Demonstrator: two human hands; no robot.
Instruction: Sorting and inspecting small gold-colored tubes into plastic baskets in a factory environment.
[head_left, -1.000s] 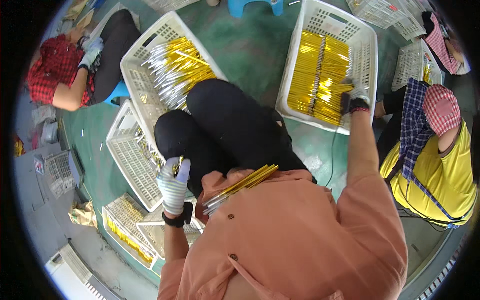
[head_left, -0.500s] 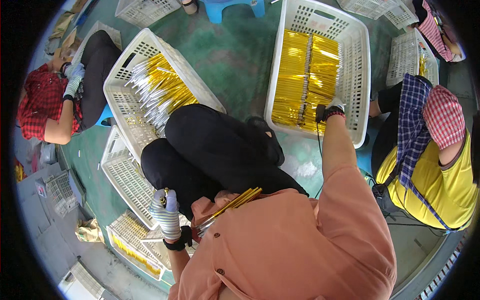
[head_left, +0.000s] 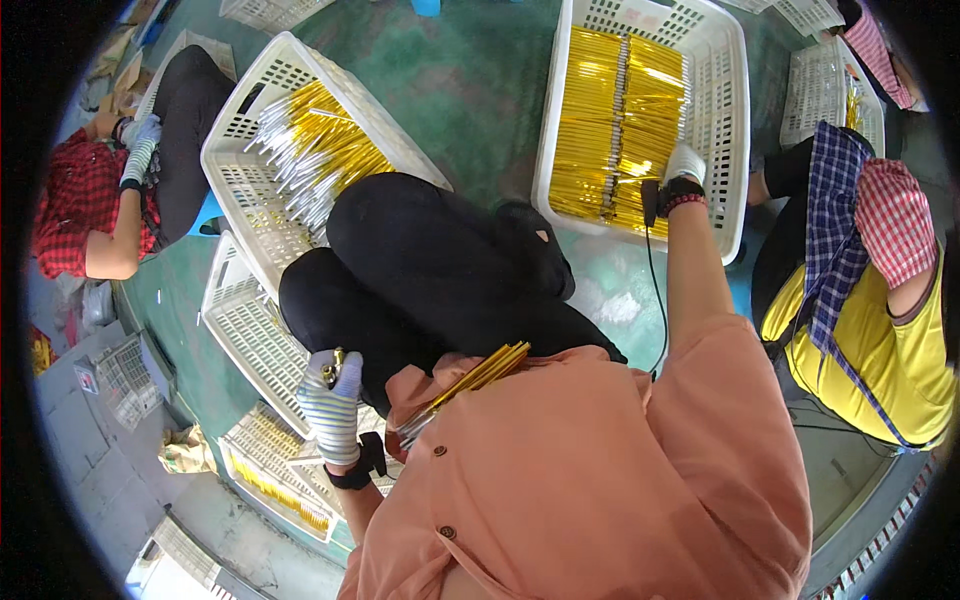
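Right arm stretched forward, gloved right hand (head_left: 686, 162) palm down, left hand (head_left: 331, 400) gloved, curled by knee

2 co-workers sit alongside: a person in a red checked shirt (head_left: 70, 205) (far left) and a person in a yellow top (head_left: 885, 350), on green floor (head_left: 470, 95)

The right hand's (head_left: 684, 165) fingers are buried among gold sticks (head_left: 620, 120); its grip cannot be told.
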